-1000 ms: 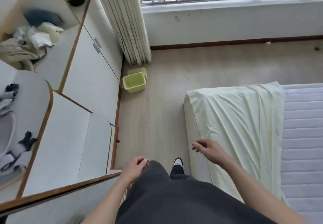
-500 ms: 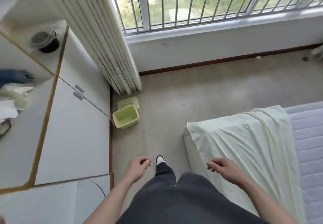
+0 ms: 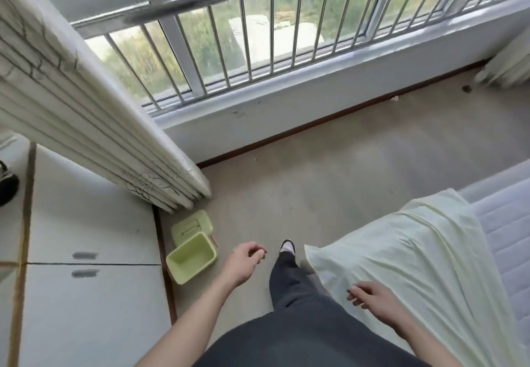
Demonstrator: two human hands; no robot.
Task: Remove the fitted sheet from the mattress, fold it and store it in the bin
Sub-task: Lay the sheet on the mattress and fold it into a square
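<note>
So the fitted sheet [image 3: 401,266] is still on the near end of the mattress [image 3: 504,209], its long edge running away to the right. The right hand [image 3: 372,299] hovers right over its corner, fingers loosely curled, holding nothing. The left hand [image 3: 243,260] is empty too, nearer the green bin [image 3: 191,257] on the floor. I'd say right grabs first.

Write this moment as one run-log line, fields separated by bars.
left hand empty | right hand empty, over fitted sheet | sheet partly on mattress | bin open, empty
</note>
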